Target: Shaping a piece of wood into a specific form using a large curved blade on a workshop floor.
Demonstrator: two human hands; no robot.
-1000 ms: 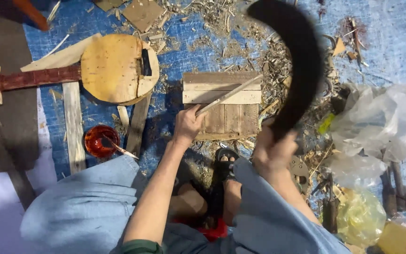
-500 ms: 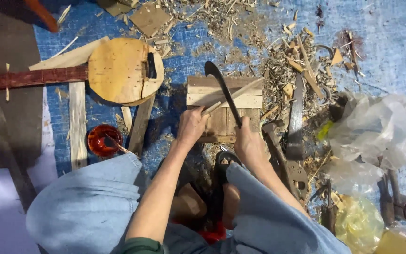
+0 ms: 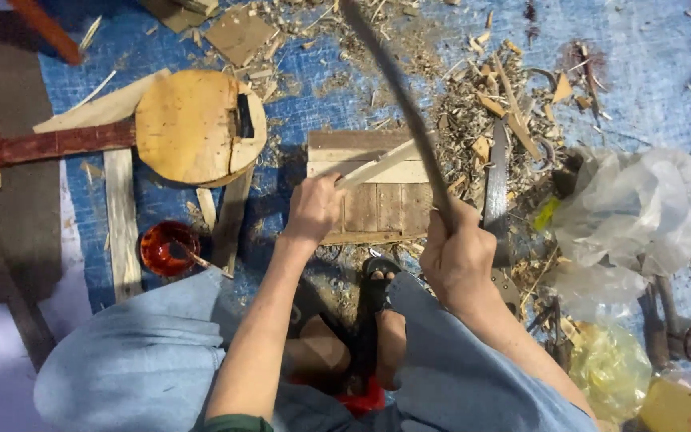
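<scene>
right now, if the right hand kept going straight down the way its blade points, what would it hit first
Most likely the thin wooden stick that the left hand holds slanted on the small wooden block. The right hand grips a long dark curved blade raised over it. Depth is unclear, so it might strike the block itself.

Blue tarp (image 3: 641,48) covers your floor. A slatted wooden block (image 3: 377,204) sits centre frame, wood shavings (image 3: 473,104) heaped to its upper right. A round wooden instrument body (image 3: 189,128) lies upper left, a red bowl (image 3: 168,246) below it, and clear plastic bags (image 3: 633,216) right.
</scene>
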